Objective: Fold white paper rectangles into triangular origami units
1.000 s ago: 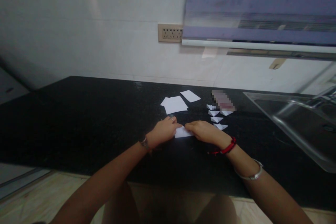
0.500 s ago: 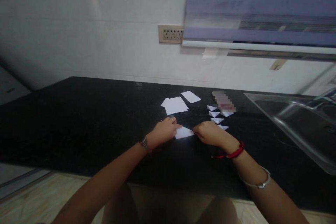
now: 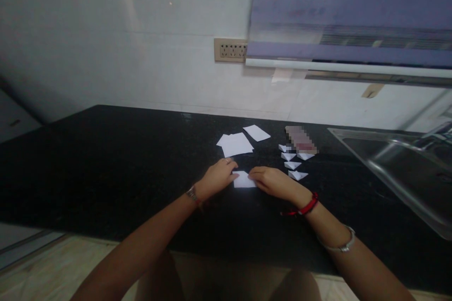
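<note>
Head view: paper (image 3: 243, 180) lies on the counter (image 3: 123, 164), long side roughly parallel to its front edge, between left hand (image 3: 218, 175) and right hand (image 3: 278, 182), both equally near, fingers touching either end; pinching or merely pressing, cannot tell.

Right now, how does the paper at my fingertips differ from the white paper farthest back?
The front paper has fingers of your left hand and right hand on it; the back paper lies clear of both. The front paper is partly covered; the back paper shows whole. Both are white and rest on the dark counter.
</note>
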### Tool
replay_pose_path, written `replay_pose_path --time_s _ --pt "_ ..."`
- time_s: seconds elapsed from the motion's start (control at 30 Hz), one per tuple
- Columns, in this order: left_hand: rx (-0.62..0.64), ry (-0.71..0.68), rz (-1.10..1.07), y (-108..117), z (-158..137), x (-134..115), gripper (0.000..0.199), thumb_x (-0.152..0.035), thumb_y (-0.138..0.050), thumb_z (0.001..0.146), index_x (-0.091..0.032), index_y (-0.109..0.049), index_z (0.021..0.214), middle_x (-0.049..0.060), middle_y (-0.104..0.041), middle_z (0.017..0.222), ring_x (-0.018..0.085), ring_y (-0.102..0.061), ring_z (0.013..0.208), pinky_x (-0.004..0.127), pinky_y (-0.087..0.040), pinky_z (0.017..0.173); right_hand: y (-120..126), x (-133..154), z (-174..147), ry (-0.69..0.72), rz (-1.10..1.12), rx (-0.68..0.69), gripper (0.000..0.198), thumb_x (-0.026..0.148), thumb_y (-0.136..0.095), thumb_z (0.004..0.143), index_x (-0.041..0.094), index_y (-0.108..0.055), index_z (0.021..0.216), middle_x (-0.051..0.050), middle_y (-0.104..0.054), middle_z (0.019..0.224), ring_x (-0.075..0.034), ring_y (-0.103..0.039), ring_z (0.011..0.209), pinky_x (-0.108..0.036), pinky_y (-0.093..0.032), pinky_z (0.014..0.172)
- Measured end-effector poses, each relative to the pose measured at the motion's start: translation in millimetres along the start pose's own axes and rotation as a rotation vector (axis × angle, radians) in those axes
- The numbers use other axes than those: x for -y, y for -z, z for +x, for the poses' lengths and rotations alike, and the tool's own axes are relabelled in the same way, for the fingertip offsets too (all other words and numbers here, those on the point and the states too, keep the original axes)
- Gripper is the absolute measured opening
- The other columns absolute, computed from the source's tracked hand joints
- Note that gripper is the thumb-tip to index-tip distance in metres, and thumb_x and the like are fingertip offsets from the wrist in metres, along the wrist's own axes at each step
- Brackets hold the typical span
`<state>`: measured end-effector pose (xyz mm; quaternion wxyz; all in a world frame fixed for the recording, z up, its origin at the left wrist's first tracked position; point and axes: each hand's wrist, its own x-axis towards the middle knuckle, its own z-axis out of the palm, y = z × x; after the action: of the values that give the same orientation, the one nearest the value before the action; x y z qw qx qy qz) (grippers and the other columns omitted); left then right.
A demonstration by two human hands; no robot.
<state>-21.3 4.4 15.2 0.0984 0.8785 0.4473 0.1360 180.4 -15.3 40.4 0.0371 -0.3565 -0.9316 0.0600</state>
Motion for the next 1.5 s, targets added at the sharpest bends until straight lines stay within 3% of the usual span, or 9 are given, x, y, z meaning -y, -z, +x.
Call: replay_pose_path --time_s 0.13,0.33,0.6,0.8,0.97,1.2,1.5 --pt "-0.012 0.121 -0.040 -2.0 -0.5 1.1 0.032 -0.044 -0.051 0.072 -0.015 -0.053 0.086 0.005 -0.052 0.086 0.018 -0.049 0.078 0.026 -0.039 0.064 -2.7 4.7 1.7 -0.033 -0.015 -0.017 0.021 0.015 -0.039 0.082 0.013 -0.057 0.094 -0.008 -0.053 0.091 -0.013 -0.053 0.076 -0.023 -0.041 0.068" --pt "-0.041 0.189 -0.134 -2.7 -0.9 -1.3 0.025 -0.039 -0.053 0.071 -0.015 -0.052 0.077 0.004 -0.054 0.080 0.015 -0.050 0.071 0.024 -0.036 0.057 -5.8 9.7 4.8 -0.066 -0.002 -0.031 0.022 0.013 -0.037 0.083 0.012 -0.056 0.093 -0.007 -0.051 0.086 -0.010 -0.051 0.067 -0.022 -0.040 0.062" --pt "-0.031 0.273 -0.234 -1.1 -2.3 -6.0 0.034 -0.036 -0.056 0.068 -0.017 -0.048 0.095 0.001 -0.056 0.073 0.015 -0.052 0.066 0.023 -0.035 0.054 -9.2 14.1 5.9 -0.094 -0.044 -0.016 0.022 0.015 -0.036 0.085 0.011 -0.056 0.094 -0.007 -0.051 0.083 -0.009 -0.048 0.063 -0.021 -0.036 0.057" --pt "-0.125 0.142 -0.213 -4.9 -0.3 -8.9 0.020 -0.015 -0.052 0.067 -0.015 -0.049 0.087 0.002 -0.052 0.077 0.014 -0.049 0.071 0.024 -0.038 0.062 -10.4 15.6 7.1 -0.089 -0.065 0.016 0.025 0.020 -0.034 0.087 0.012 -0.056 0.095 -0.007 -0.051 0.081 -0.009 -0.048 0.060 -0.021 -0.034 0.055" --pt "-0.139 0.055 -0.259 -3.4 -1.9 -10.3 0.017 -0.010 -0.048 0.067 -0.015 -0.048 0.084 0.002 -0.053 0.079 0.013 -0.049 0.073 0.024 -0.040 0.064 -10.1 14.7 7.4 -0.112 -0.096 0.022 0.025 0.023 -0.035 0.087 0.015 -0.054 0.100 -0.007 -0.052 0.083 -0.010 -0.050 0.063 -0.021 -0.034 0.056" --pt "-0.061 0.057 -0.202 3.1 -3.7 -16.3 0.016 -0.011 -0.046 0.071 -0.014 -0.050 0.086 0.004 -0.057 0.083 0.014 -0.053 0.076 0.025 -0.042 0.068 -3.8 17.9 6.5 -0.159 -0.133 0.060 0.025 0.023 -0.036 0.086 0.016 -0.054 0.101 -0.007 -0.056 0.083 -0.013 -0.055 0.071 -0.021 -0.037 0.060" --pt "0.021 -0.191 -0.127 -2.0 -3.1 -10.5 0.023 -0.008 -0.044 0.075 -0.014 -0.054 0.095 0.006 -0.059 0.097 0.016 -0.052 0.092 0.029 -0.039 0.084 -7.1 5.8 4.0 -0.193 -0.115 0.048 0.028 0.026 -0.034 0.087 0.018 -0.053 0.104 -0.008 -0.060 0.085 -0.016 -0.057 0.078 -0.022 -0.039 0.064"
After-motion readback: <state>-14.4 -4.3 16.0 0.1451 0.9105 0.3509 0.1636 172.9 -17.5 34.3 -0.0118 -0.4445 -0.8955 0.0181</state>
